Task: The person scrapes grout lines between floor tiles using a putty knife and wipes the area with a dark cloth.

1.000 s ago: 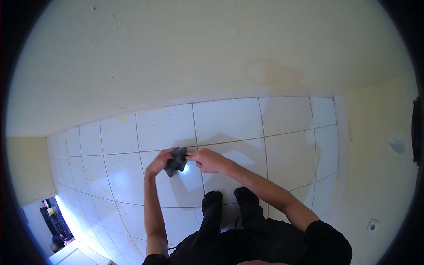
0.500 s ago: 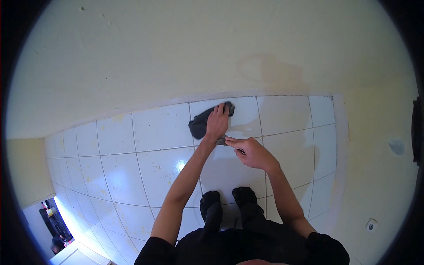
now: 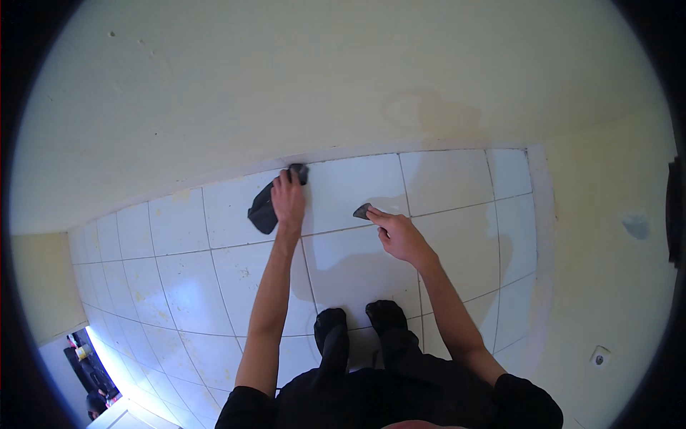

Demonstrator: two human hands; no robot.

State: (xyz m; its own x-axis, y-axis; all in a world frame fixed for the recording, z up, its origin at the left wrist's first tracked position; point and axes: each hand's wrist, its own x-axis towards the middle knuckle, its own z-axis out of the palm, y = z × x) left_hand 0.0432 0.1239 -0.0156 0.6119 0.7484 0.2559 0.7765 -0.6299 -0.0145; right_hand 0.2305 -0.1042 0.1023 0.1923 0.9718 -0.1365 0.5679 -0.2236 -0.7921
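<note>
My left hand (image 3: 289, 203) is closed on a dark grey cloth (image 3: 264, 211), fingers bent over its upper part, low by the foot of the far wall. One end of the cloth sticks out past the fingertips, and the rest hangs to the left. Whether the cloth touches the tiles I cannot tell. Pinched in my right hand (image 3: 403, 237) is a scraper (image 3: 362, 211) with a dark, flared blade pointing left. The hand covers its handle. The blade is over a white floor tile, apart from the cloth.
White tiles (image 3: 354, 187) with dark joints cover the floor, yellowish stains (image 3: 157, 307) showing on the left. A cream wall (image 3: 286, 79) runs along the far side and another (image 3: 593, 250) along the right, with a socket (image 3: 599, 357). My dark-socked feet (image 3: 386, 314) stand below my hands.
My left hand has moved left with the cloth, away from my right hand. The scraper, partly hidden by my left wrist before, now shows its whole blade.
</note>
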